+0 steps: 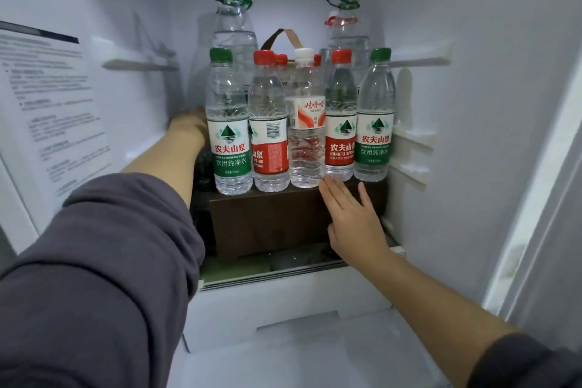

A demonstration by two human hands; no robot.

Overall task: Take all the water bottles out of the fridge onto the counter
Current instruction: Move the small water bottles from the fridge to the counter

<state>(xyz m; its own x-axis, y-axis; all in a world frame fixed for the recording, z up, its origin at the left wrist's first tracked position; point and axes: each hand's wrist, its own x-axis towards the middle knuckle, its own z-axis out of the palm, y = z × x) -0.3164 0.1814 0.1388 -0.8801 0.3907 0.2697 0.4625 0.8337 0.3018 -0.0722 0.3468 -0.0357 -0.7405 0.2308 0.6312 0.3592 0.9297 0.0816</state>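
The grey sleeve (94, 261) of the left arm fills the foreground, and its left hand (189, 126) reaches behind the leftmost green-capped bottle (231, 123); whether it grips cannot be told, while the right hand (352, 224) hangs open, fingers spread, just below the row. Five small bottles stand in front on a dark box (271, 217), two large handled jugs (233, 22) behind them, more red caps between. Full, they look heavy, stiff and perhaps slick, so best gripped around the labelled waist.
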